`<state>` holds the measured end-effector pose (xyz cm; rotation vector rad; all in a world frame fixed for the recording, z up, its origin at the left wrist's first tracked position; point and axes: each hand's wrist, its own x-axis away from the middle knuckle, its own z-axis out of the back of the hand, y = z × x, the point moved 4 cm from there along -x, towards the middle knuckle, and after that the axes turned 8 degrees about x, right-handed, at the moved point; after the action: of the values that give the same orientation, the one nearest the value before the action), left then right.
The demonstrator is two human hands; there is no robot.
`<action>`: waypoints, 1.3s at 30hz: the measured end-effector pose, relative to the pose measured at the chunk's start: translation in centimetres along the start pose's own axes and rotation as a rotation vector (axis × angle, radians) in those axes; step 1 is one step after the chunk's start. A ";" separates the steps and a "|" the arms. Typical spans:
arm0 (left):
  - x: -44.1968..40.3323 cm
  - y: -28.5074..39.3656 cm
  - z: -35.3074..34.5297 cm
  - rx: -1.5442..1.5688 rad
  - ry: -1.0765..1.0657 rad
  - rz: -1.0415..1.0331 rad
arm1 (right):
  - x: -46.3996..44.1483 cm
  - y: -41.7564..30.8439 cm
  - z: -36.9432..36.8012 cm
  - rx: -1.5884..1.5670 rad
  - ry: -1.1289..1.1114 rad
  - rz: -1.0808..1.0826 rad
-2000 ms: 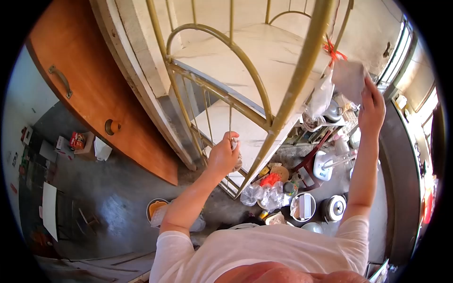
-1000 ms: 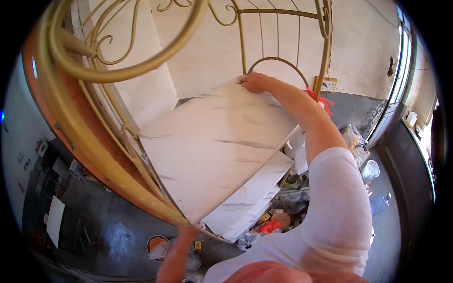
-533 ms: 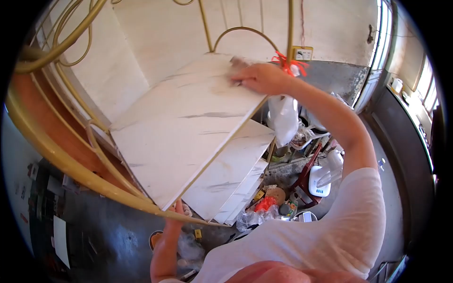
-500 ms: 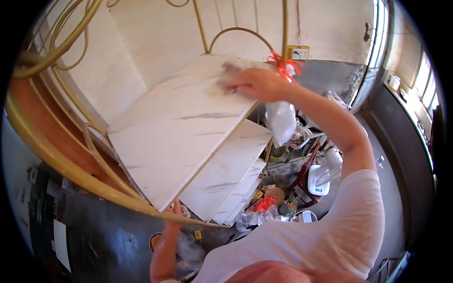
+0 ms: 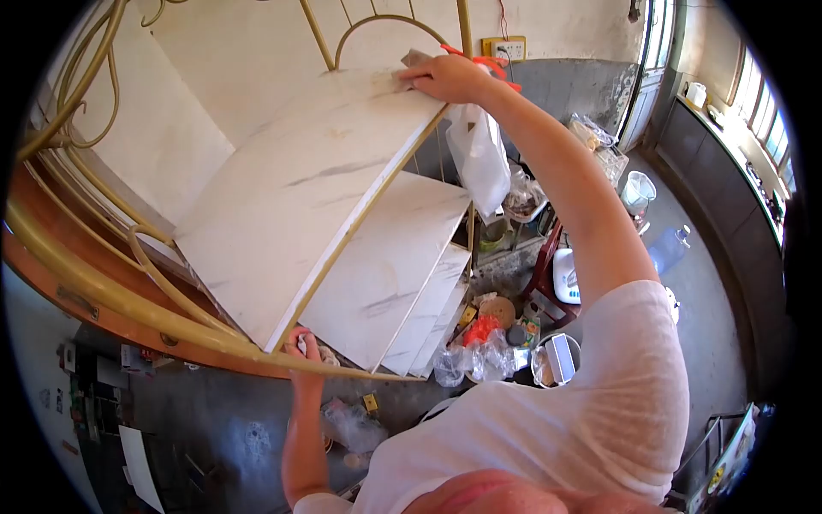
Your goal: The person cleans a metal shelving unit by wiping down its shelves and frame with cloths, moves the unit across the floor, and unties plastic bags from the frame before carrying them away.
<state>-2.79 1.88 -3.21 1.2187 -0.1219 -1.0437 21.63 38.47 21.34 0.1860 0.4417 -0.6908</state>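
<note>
Room across top shelf [image 5: 257, 206], gold post [image 5: 465, 30], bag [image 5: 476, 158] beside edge

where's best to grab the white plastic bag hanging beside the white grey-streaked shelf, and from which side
Probably the upper part of the white plastic bag, below the right hand, with the grip coming from the right: it hangs lengthwise, so held high the rest should droop freely, and the shelf lies on its left.

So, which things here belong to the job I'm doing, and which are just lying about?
Seemingly part of the job:
greyish cloth in your right hand
marbled top shelf beneath it
gold rack frame

Apparently just about:
white plastic bag, hanging beside the shelves
crumpled red plastic
large clear bottle
</note>
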 end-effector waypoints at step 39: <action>-0.2 -2.4 1.1 0.089 0.040 0.071 | 20.5 -16.3 -14.2 -0.451 0.492 0.254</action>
<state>-4.95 1.30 -4.65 1.3056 -0.1811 -0.9596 20.31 18.75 -0.96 -0.0199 1.0127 -0.2757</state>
